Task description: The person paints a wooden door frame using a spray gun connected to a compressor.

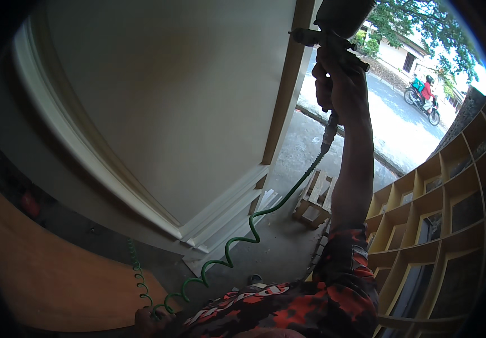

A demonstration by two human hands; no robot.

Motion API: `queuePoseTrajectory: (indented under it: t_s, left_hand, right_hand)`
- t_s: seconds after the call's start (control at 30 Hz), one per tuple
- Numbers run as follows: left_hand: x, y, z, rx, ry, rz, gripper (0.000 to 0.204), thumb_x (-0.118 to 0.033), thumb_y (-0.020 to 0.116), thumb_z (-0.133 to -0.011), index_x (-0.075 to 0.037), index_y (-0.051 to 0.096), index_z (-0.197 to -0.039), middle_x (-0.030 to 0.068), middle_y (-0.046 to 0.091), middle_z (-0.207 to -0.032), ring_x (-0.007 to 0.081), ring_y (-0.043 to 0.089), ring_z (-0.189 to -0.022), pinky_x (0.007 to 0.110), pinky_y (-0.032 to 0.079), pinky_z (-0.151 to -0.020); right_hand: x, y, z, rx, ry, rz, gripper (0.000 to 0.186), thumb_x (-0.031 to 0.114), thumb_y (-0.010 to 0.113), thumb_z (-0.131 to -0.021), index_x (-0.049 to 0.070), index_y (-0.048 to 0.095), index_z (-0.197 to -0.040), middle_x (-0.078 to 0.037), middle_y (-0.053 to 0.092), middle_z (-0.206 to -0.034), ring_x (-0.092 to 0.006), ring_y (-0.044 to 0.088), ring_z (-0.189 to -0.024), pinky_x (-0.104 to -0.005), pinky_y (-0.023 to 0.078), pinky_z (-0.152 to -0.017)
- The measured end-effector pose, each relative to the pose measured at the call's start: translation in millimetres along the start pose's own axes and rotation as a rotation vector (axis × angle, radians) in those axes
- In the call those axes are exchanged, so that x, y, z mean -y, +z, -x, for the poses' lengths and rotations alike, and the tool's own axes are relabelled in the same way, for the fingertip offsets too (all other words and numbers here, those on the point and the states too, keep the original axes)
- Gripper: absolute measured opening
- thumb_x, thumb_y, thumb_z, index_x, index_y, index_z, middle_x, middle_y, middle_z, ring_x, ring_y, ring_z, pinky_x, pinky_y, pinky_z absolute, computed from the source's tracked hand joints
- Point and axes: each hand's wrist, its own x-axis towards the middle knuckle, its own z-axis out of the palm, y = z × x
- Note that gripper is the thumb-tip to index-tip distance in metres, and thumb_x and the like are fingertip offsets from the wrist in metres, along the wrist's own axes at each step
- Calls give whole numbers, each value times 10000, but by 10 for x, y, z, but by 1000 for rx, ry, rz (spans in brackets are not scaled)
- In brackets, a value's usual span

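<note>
At the upper right, my right hand is raised and wrapped round the grip of a spray gun. A dark cup sits on top of the gun, and its nozzle points left toward a large pale panel with cream moulding. From the handle's foot a green coiled air hose droops down and left. Low at the left, my left hand is closed on the hose; its fingers show only in part, dark and near the picture's edge.
Orange-brown board lies at lower left. A small wooden crate stands on the concrete floor beyond the panel. Wooden shelving with many square compartments rises at right. Outside, a person in red rides a motorcycle along the street.
</note>
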Motion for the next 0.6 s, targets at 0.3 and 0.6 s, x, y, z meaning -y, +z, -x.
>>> queuePoseTrajectory:
  t_s: [0.3,0.6]
  left_hand:
    - [91,-354,305,-77,-54,-61,249,-244,722,-848,-5,759,-789,93,721,-651,152,682,-596,368,508,-558]
    - [793,-865,316,169,-3,237,260,-261,737,-827,-3,770,-823,112,732,-680,176,686,-592,375,509,-563]
  right_hand:
    - [397,795,546,-26,-50,1,398,338,659,-1062,73,597,-772,15,470,-540,-84,413,-376,-288,308,-379]
    - [715,1440,982,93,-64,-29,354,288,645,-1074,86,600,-787,19,487,-553,-70,416,-382,-273,288,-366]
